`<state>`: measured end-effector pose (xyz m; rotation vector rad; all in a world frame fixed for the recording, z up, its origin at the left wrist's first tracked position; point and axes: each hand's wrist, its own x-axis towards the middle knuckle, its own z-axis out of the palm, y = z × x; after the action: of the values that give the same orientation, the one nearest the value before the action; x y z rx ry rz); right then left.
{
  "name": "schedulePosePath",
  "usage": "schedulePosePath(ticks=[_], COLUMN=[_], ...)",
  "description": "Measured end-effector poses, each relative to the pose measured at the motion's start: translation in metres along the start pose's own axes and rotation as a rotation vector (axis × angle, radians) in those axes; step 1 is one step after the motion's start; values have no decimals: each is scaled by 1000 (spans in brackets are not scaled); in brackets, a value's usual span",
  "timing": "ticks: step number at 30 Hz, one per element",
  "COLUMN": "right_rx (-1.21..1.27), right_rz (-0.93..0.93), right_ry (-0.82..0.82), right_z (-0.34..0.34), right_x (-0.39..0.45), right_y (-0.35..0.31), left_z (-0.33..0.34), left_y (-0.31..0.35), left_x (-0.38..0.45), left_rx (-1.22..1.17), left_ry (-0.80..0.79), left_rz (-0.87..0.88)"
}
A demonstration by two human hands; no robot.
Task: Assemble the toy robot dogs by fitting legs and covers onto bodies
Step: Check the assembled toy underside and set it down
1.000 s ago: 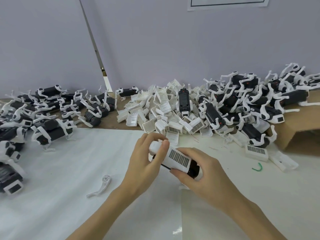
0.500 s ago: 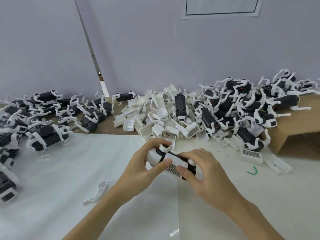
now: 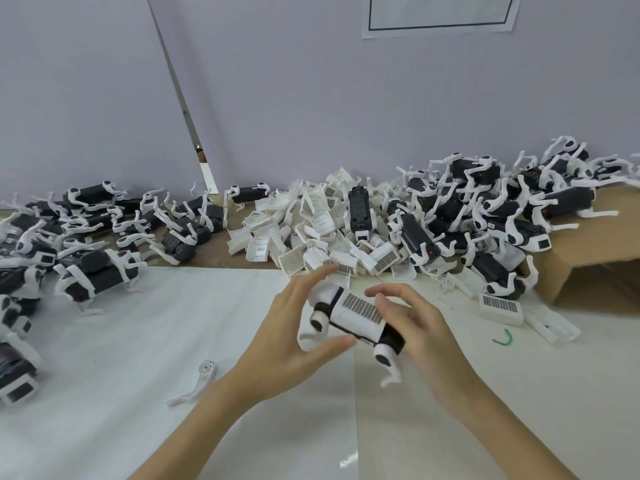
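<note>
Above the white table (image 3: 138, 341) I hold a toy robot dog (image 3: 356, 318), black-bodied with a white vented cover on top and white legs hanging down. My right hand (image 3: 419, 330) grips its rear end, fingers curled over the cover. My left hand (image 3: 287, 344) is at its front end with the fingers spread and straight behind it; the thumb touches the underside by the front leg. A loose white leg (image 3: 195, 388) lies on the table to the lower left.
A heap of white covers (image 3: 311, 230) sits at the back centre, with legged black bodies (image 3: 485, 216) piled to its right over a cardboard box (image 3: 588, 261). More dogs (image 3: 93, 278) crowd the left side. A single cover (image 3: 500, 306) and a green tie (image 3: 502, 337) lie right.
The dog has been turned so its legs point down and its cover faces up. My left hand's fingers have loosened from a grip and spread open; my right hand still holds the rear.
</note>
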<state>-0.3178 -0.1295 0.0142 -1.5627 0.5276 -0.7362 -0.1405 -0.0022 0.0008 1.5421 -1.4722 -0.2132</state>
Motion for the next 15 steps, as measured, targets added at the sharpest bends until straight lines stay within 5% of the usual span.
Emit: schedulePosePath(ticks=[3, 6, 15], right_rx=[272, 252, -659], right_rz=[223, 267, -360], right_ry=[-75, -117, -46], right_z=[-2, -1, 3], right_x=[2, 2, -3], right_y=[-1, 4, 23], left_z=[2, 7, 15], left_y=[-1, 0, 1], left_x=[0, 0, 0], left_rx=[-39, -228, -122], left_ry=[-34, -21, 184], left_rz=[65, -69, -87])
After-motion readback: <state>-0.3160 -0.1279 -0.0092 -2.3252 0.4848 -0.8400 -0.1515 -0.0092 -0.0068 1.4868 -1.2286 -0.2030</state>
